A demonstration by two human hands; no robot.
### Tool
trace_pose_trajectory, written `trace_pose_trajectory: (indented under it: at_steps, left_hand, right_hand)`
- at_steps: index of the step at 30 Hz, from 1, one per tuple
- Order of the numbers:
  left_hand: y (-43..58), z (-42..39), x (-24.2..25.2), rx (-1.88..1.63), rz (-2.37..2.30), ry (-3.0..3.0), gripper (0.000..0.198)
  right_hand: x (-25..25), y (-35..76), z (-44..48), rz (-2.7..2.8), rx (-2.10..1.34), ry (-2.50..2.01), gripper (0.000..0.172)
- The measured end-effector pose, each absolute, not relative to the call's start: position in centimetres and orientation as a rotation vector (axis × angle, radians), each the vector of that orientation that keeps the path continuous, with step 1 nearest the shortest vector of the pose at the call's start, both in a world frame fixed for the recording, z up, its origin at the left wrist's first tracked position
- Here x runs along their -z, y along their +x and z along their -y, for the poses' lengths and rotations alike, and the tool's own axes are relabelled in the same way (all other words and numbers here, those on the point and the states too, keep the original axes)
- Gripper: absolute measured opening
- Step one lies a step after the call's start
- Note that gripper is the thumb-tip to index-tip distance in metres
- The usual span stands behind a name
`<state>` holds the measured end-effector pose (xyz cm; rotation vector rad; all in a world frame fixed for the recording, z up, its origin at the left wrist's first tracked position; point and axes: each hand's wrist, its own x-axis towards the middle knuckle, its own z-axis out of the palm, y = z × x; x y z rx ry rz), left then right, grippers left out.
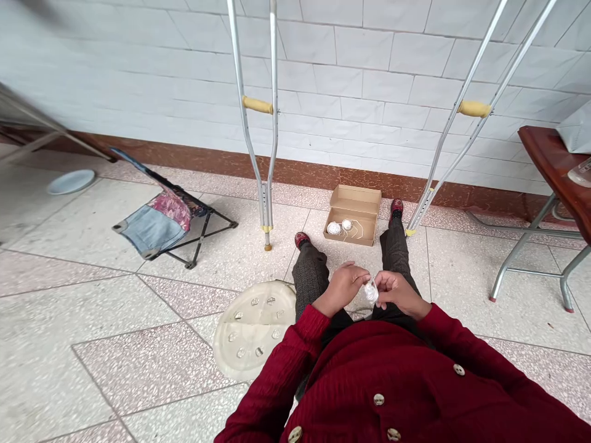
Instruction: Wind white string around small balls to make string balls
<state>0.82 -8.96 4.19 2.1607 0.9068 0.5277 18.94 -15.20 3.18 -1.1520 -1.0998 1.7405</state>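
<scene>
A small white ball of string sits between my hands, in front of my lap. My right hand is closed on it from the right, thumb and fingers pinching its side. From the left, my left hand reaches its fingertips to the top of the ball, fingers held together; they seem to pinch a strand, too small to make out clearly. On the floor between my feet stands an open cardboard box with its lid folded back. Inside it lie white balls of string and loose looped strands.
Two metal crutches lean on the tiled wall. A folding stool stands to the left, near a pale basin-like disc. Beside my left leg is a round cream plastic lid. A brown table is at right.
</scene>
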Motion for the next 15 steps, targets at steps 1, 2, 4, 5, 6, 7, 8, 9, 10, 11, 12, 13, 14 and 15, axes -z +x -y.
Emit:
trace_pose_trajectory:
  at_steps: [1, 2, 4, 5, 6, 7, 8, 9, 10, 11, 12, 13, 14, 15]
  left_hand:
    - [1.1, 9.0, -3.9, -0.534, -0.904, 2.118, 0.034]
    - [1.3, 9.2, -3.6, -0.536, -0.91, 2.083, 0.035]
    - [1.7, 9.8, -2.8, -0.517, -0.931, 2.046, 0.036]
    - [1.9, 10.2, -2.5, -0.498, -0.937, 2.045, 0.037]
    - [2.0, 10.7, -2.2, -0.474, -0.934, 2.055, 0.037]
    - [2.1, 11.1, -2.1, -0.45, -0.926, 2.073, 0.037]
    - [2.1, 11.5, -2.1, -0.431, -0.918, 2.097, 0.037]
    - [2.1, 11.7, -2.2, -0.417, -0.912, 2.13, 0.036]
    - [2.0, 11.8, -2.4, -0.408, -0.909, 2.17, 0.035]
    - [1.8, 11.8, -2.7, -0.404, -0.909, 2.213, 0.034]
    - [1.6, 11.5, -3.0, -0.41, -0.916, 2.255, 0.033]
    - [1.4, 11.2, -3.4, -0.425, -0.926, 2.291, 0.031]
    - [1.1, 10.7, -3.7, -0.445, -0.937, 2.316, 0.03]
    - [0.9, 10.2, -4.0, -0.469, -0.944, 2.326, 0.029]
  right_hand:
    - [-4.1, 19.1, 15.0, 1.06, -1.719, -1.126, 0.021]
    - [-4.9, 19.4, 14.6, 1.024, -1.681, -1.114, 0.02]
    - [-5.8, 20.0, 13.4, 0.978, -1.568, -1.134, 0.017]
    - [-5.9, 20.2, 12.7, 0.965, -1.498, -1.168, 0.016]
    - [-5.7, 20.5, 11.9, 0.956, -1.424, -1.21, 0.016]
    - [-5.3, 20.7, 11.2, 0.95, -1.355, -1.255, 0.015]
    - [-4.6, 20.8, 10.5, 0.948, -1.299, -1.295, 0.015]
    - [-3.9, 20.9, 10.0, 0.951, -1.263, -1.328, 0.016]
    - [-3.1, 21.0, 9.7, 0.961, -1.252, -1.349, 0.016]
    - [-2.3, 20.9, 9.7, 0.976, -1.263, -1.359, 0.017]
    - [-1.6, 20.8, 9.9, 0.999, -1.294, -1.36, 0.017]
    - [-1.1, 20.7, 10.3, 1.03, -1.337, -1.358, 0.017]
    - [-0.7, 20.5, 10.9, 1.066, -1.392, -1.348, 0.018]
    - [-0.5, 20.4, 11.6, 1.103, -1.455, -1.333, 0.018]
